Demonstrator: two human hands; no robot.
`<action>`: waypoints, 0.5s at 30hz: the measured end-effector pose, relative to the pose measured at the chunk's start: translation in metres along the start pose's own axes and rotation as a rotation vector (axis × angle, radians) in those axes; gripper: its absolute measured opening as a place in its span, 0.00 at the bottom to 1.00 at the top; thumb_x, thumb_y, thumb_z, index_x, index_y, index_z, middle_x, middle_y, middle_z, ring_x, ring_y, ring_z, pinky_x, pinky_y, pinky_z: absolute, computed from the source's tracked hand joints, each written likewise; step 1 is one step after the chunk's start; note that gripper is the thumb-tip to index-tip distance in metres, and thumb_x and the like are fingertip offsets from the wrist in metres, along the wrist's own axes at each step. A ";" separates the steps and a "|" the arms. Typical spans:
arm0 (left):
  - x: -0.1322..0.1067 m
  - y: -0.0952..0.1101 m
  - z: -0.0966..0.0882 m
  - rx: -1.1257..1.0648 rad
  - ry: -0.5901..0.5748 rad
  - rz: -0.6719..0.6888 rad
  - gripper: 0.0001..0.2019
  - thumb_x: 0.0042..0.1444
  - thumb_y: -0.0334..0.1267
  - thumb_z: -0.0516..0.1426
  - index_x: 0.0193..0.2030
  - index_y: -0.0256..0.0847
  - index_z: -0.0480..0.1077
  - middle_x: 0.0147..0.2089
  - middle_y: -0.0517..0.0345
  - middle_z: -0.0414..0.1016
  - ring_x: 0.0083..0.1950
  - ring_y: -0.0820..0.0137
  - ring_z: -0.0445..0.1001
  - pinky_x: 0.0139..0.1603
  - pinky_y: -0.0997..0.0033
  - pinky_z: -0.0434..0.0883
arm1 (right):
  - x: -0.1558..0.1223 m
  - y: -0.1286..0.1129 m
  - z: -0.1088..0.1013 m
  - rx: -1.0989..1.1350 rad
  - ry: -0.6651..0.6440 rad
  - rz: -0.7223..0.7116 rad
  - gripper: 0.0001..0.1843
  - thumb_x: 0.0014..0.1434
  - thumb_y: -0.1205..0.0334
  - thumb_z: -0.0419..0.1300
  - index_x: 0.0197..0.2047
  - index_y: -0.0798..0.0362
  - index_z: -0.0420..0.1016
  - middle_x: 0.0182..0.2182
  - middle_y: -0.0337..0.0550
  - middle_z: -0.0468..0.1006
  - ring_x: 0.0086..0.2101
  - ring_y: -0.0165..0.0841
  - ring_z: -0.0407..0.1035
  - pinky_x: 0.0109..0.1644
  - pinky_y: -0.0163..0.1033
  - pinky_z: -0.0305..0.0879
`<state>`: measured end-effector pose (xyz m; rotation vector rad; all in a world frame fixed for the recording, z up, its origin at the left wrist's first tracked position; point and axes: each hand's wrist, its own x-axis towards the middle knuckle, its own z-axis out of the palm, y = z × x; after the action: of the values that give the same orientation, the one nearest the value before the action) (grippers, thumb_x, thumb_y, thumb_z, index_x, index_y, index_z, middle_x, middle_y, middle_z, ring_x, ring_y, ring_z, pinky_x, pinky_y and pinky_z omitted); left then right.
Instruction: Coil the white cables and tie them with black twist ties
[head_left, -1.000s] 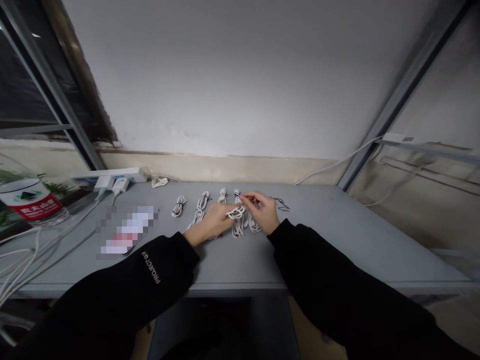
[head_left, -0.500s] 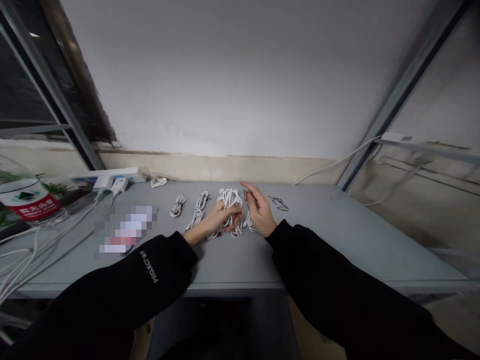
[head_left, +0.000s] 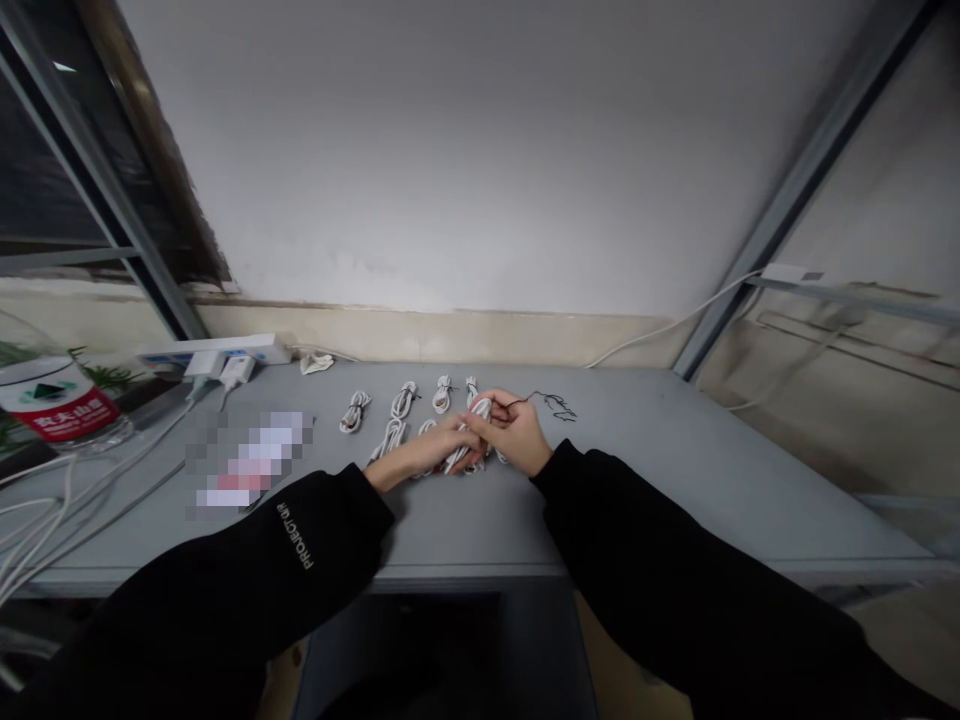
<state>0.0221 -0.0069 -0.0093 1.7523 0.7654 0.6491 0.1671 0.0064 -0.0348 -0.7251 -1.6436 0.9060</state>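
My left hand (head_left: 426, 450) and right hand (head_left: 514, 435) hide most of the white cable bundle (head_left: 459, 460); the pixelated packet (head_left: 251, 460), perhaps a wrapper, is unreadable, and the edge cuts off the water bottle (head_left: 56, 405).

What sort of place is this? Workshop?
Probably a plain workroom used for cable handling, not a proper workshop: a row of white cable coils lies on a grey table, with a plugged-in power strip against a bare wall.
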 end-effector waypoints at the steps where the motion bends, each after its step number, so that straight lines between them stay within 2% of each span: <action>1: 0.000 0.000 0.000 0.011 -0.003 -0.014 0.12 0.49 0.35 0.52 0.16 0.41 0.62 0.12 0.62 0.57 0.17 0.75 0.57 0.25 0.72 0.59 | 0.001 0.001 0.000 0.008 0.003 0.021 0.20 0.50 0.42 0.66 0.30 0.51 0.69 0.20 0.33 0.65 0.21 0.26 0.58 0.23 0.34 0.59; 5: 0.000 -0.002 0.001 0.105 0.046 -0.052 0.10 0.47 0.35 0.55 0.17 0.41 0.62 0.13 0.63 0.60 0.16 0.76 0.56 0.20 0.74 0.54 | 0.009 0.006 -0.004 -0.057 0.080 -0.031 0.23 0.53 0.41 0.63 0.23 0.50 0.62 0.19 0.32 0.61 0.21 0.26 0.56 0.24 0.34 0.56; 9: 0.002 -0.005 0.001 0.179 0.198 0.005 0.05 0.48 0.36 0.57 0.24 0.41 0.66 0.15 0.67 0.61 0.17 0.77 0.56 0.20 0.76 0.53 | 0.013 0.007 -0.009 -0.131 0.185 -0.100 0.21 0.56 0.44 0.60 0.24 0.49 0.59 0.19 0.31 0.56 0.21 0.27 0.53 0.26 0.35 0.54; 12: 0.002 -0.004 0.002 0.204 0.260 0.115 0.07 0.49 0.36 0.56 0.22 0.41 0.64 0.17 0.66 0.62 0.20 0.77 0.57 0.22 0.77 0.55 | 0.012 0.005 -0.011 -0.151 0.165 -0.077 0.15 0.59 0.47 0.58 0.31 0.49 0.64 0.20 0.31 0.58 0.21 0.28 0.54 0.25 0.35 0.53; 15: 0.001 -0.001 0.004 0.131 0.222 0.042 0.13 0.53 0.40 0.54 0.19 0.42 0.60 0.15 0.66 0.59 0.17 0.77 0.55 0.20 0.76 0.53 | 0.009 0.004 -0.013 -0.219 0.102 -0.136 0.15 0.62 0.47 0.54 0.31 0.49 0.65 0.22 0.34 0.62 0.24 0.29 0.56 0.28 0.35 0.55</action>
<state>0.0256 -0.0083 -0.0113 1.8384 0.9428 0.8484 0.1773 0.0190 -0.0321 -0.7840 -1.6949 0.5887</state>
